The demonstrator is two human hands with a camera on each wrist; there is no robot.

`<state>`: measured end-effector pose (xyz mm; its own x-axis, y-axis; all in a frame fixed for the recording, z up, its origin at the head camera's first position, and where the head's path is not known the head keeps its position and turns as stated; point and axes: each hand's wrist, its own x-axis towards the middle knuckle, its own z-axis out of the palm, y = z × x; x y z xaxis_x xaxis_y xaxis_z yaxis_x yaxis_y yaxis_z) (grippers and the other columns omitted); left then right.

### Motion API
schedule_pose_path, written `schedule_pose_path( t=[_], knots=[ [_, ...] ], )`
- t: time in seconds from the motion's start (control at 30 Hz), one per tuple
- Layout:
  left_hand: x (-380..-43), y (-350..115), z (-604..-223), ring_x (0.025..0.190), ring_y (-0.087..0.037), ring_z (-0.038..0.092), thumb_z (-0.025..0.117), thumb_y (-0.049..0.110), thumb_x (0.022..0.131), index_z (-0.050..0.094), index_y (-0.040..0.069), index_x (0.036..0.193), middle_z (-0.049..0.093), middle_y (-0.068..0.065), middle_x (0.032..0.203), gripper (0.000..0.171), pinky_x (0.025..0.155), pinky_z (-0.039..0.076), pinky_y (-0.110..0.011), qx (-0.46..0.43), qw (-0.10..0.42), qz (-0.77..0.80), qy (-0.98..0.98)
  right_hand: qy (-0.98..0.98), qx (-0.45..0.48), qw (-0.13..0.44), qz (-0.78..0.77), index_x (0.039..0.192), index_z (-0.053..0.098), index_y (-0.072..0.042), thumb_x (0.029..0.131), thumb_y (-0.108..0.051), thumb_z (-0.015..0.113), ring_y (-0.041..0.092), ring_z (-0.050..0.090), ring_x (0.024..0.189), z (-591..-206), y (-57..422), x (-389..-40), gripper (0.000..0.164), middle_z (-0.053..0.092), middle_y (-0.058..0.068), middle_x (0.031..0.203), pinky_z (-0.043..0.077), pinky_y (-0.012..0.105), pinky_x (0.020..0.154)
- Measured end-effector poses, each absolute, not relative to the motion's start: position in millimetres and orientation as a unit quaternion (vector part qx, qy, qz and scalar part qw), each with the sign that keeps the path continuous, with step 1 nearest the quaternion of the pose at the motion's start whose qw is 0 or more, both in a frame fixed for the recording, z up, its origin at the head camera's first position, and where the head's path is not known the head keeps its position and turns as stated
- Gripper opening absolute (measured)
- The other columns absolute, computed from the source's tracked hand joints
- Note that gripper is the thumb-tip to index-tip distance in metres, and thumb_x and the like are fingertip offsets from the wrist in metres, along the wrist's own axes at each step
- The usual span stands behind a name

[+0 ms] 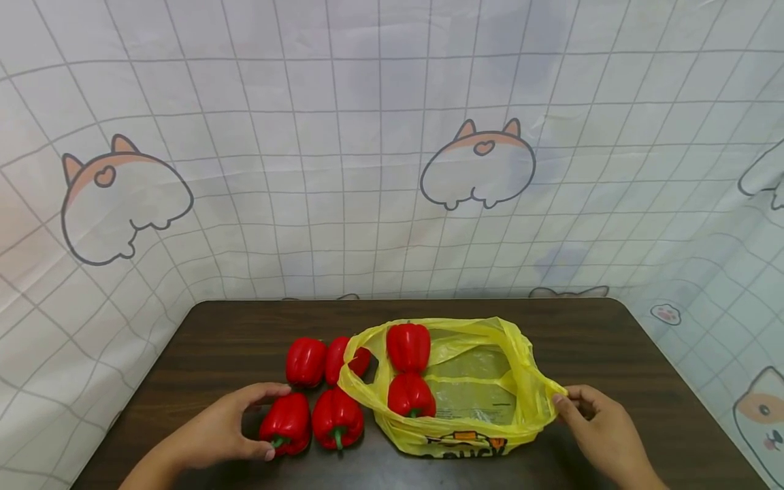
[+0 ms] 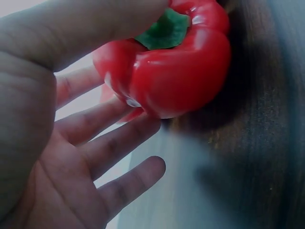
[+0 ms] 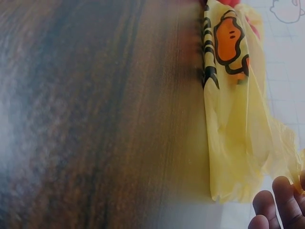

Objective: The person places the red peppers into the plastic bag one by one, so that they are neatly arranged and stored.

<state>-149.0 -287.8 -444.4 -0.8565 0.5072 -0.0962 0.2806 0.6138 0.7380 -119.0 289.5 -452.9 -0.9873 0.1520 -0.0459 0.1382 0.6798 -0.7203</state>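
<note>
My left hand (image 1: 223,422) is at a glossy red bell pepper (image 1: 286,422) on the table's left part. Its thumb lies at the stem side and its fingers at the far side, holding the pepper between them; in the left wrist view the pepper (image 2: 181,76) covers some fingertips. To the right, a yellow plastic bag (image 1: 453,435) lies with its mouth spread wide. Inside, along its left side, are two red bell peppers, a rear one (image 1: 408,347) and a front one (image 1: 412,395). My right hand (image 1: 603,429) pinches the bag's right rim between thumb and fingers.
Three more red bell peppers stand close by: one beside the held pepper (image 1: 338,418), one behind it (image 1: 305,362), and one partly covered by the bag's left edge (image 1: 338,357). Beneath everything is a dark wooden table (image 1: 245,327), backed by a white checked cloth (image 1: 343,170).
</note>
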Motion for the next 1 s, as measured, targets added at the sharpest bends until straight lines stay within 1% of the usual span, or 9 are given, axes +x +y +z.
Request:
schedule_pose_path(
  t=[0.07,0.13,0.3,0.43,0.6,0.7,0.87,1.0],
  knots=[
    [-148,-288,-445,0.131,-0.034,0.053,0.090,0.036,0.078,0.052,0.013,0.146,0.055,0.000,0.145,0.082,0.104,0.046,-0.046,0.221,0.150,0.376,0.887,-0.916,-0.079,0.010,0.393,0.121,0.066,-0.001,0.103,-0.044,0.060,0.021,0.068,0.089,-453,289,-119,0.047,0.075,0.000,0.096,0.057,0.043,0.076],
    [-148,-288,-445,0.131,-0.034,0.053,0.090,0.036,0.078,0.052,0.012,0.147,0.055,0.000,0.145,0.082,0.104,0.046,-0.043,0.221,0.148,0.373,0.889,-0.916,-0.080,0.010,0.392,0.121,0.066,-0.001,0.103,-0.044,0.060,0.021,0.068,0.089,-453,289,-119,0.047,0.074,0.000,0.095,0.057,0.042,0.076],
    [-148,-287,-447,0.128,-0.031,0.056,0.091,0.038,0.076,0.054,0.015,0.145,0.057,0.003,0.142,0.081,0.104,0.047,-0.045,0.219,0.137,0.368,0.894,-0.917,-0.082,0.009,0.391,0.121,0.066,-0.001,0.103,-0.045,0.060,0.021,0.068,0.089,-453,288,-119,0.048,0.074,0.000,0.095,0.057,0.045,0.077],
    [-147,-287,-448,0.127,-0.030,0.058,0.092,0.039,0.075,0.056,0.018,0.142,0.059,0.006,0.140,0.079,0.104,0.048,-0.043,0.216,0.125,0.364,0.897,-0.916,-0.081,0.008,0.392,0.121,0.066,-0.001,0.103,-0.046,0.059,0.021,0.069,0.089,-453,288,-119,0.049,0.075,0.000,0.096,0.057,0.047,0.079],
    [-145,-287,-448,0.124,-0.027,0.059,0.092,0.040,0.074,0.057,0.022,0.140,0.059,0.007,0.138,0.076,0.101,0.049,-0.038,0.217,0.115,0.361,0.900,-0.917,-0.076,0.014,0.391,0.120,0.067,-0.002,0.103,-0.045,0.060,0.020,0.069,0.088,-454,288,-119,0.047,0.074,-0.001,0.094,0.057,0.046,0.078],
    [-143,-287,-446,0.121,-0.024,0.060,0.092,0.041,0.074,0.057,0.023,0.139,0.059,0.007,0.137,0.076,0.100,0.050,-0.037,0.219,0.102,0.362,0.900,-0.918,-0.074,0.018,0.390,0.119,0.067,-0.002,0.104,-0.044,0.059,0.020,0.069,0.087,-455,287,-120,0.046,0.074,-0.001,0.093,0.057,0.045,0.077],
    [-142,-286,-440,0.115,-0.019,0.061,0.093,0.040,0.073,0.058,0.023,0.139,0.059,0.006,0.137,0.077,0.097,0.053,-0.039,0.222,0.062,0.367,0.901,-0.918,-0.074,0.019,0.390,0.119,0.067,-0.002,0.104,-0.043,0.060,0.021,0.069,0.087,-455,287,-119,0.044,0.074,-0.001,0.093,0.057,0.047,0.078],
    [-143,-284,-433,0.112,-0.018,0.061,0.093,0.038,0.073,0.057,0.026,0.138,0.058,0.007,0.137,0.076,0.094,0.055,-0.044,0.220,0.047,0.374,0.900,-0.919,-0.076,0.017,0.387,0.119,0.067,-0.001,0.104,-0.042,0.060,0.020,0.069,0.087,-455,287,-118,0.044,0.074,-0.001,0.093,0.057,0.046,0.077]
  ],
)
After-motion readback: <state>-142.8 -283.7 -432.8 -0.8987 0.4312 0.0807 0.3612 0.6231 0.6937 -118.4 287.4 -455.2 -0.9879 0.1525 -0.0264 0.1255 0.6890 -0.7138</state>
